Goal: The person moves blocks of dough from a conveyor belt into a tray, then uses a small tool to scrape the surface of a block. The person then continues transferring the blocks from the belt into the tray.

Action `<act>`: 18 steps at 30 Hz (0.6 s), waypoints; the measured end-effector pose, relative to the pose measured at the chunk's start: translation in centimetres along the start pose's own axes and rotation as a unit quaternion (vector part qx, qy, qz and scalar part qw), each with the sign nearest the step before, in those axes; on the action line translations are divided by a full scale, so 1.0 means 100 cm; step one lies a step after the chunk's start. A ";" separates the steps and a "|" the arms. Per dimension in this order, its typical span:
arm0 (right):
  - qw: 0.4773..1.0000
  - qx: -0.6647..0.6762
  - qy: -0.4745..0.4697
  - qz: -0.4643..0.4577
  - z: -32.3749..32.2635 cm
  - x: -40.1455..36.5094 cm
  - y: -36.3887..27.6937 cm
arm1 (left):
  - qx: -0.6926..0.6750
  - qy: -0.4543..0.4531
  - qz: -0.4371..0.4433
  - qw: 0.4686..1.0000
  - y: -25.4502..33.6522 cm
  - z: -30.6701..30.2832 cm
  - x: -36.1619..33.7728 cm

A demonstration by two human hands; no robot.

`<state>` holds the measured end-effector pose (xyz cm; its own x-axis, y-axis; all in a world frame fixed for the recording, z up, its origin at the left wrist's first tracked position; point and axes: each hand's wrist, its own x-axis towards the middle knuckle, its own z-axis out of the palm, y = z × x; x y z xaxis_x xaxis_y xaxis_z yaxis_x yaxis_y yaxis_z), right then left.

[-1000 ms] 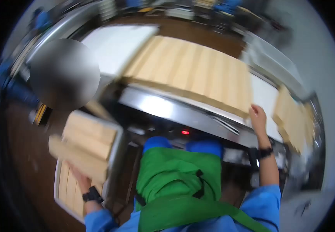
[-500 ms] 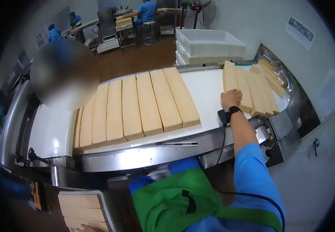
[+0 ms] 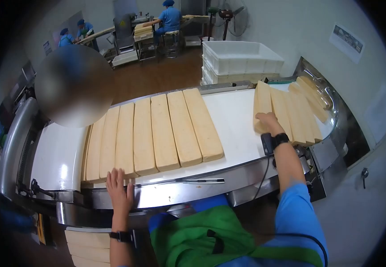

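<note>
Long pale-yellow blocks, apparently dough, lie side by side on a white conveyor belt [image 3: 235, 111]. My left hand [image 3: 119, 191] is open at the belt's near edge, fingers stretched towards the near ends of the left row of dough blocks [image 3: 161, 129]. At the right, my right hand [image 3: 268, 122] is closed over the leftmost dough block [image 3: 262, 100] of a second group, fingers curled across its top. More dough blocks [image 3: 297, 115] overlap and lean to the right of it. Below my left wrist, further dough blocks [image 3: 86, 244] lie in a tray.
A metal rail [image 3: 170, 191] runs along the belt's near side, with a thin dark strip [image 3: 202, 180] on it. Stacked white crates [image 3: 242, 58] stand behind the belt. A standing fan [image 3: 228, 18] is at the back, and several co-workers in blue work at far tables.
My left hand has risen from the tray at lower left to the belt's near edge. My right hand stays on the right-hand dough block, whose near end has shifted towards me.
</note>
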<state>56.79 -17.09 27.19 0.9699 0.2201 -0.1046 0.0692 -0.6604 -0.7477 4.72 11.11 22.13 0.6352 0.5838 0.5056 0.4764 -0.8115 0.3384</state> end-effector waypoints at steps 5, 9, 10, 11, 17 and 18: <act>0.982 0.153 -0.101 -0.039 0.009 -0.086 0.006 | 0.100 -0.061 -0.072 0.990 -0.003 0.019 -0.002; 0.951 -0.087 -0.059 -0.291 0.058 -0.125 -0.019 | 0.099 -0.049 -0.076 0.991 0.000 0.017 -0.001; 0.957 -0.120 -0.040 -0.260 0.079 -0.133 -0.031 | 0.094 -0.049 -0.079 0.991 0.000 0.016 -0.001; 0.962 -0.150 -0.020 -0.228 0.091 -0.135 -0.039 | 0.097 -0.047 -0.080 0.991 0.000 0.016 -0.001; 0.953 0.084 -0.139 -0.257 0.069 -0.083 0.026 | 0.095 -0.041 -0.089 0.991 -0.004 0.015 -0.006; 0.959 -0.093 -0.007 -0.267 0.050 -0.088 0.031 | 0.095 -0.043 -0.090 0.990 -0.004 0.015 -0.006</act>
<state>47.34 -17.46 22.48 0.7812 0.5718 0.2506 0.5971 -0.5670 -0.5675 5.05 11.09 20.53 0.5753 0.7252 0.3784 0.6871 -0.6794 0.2574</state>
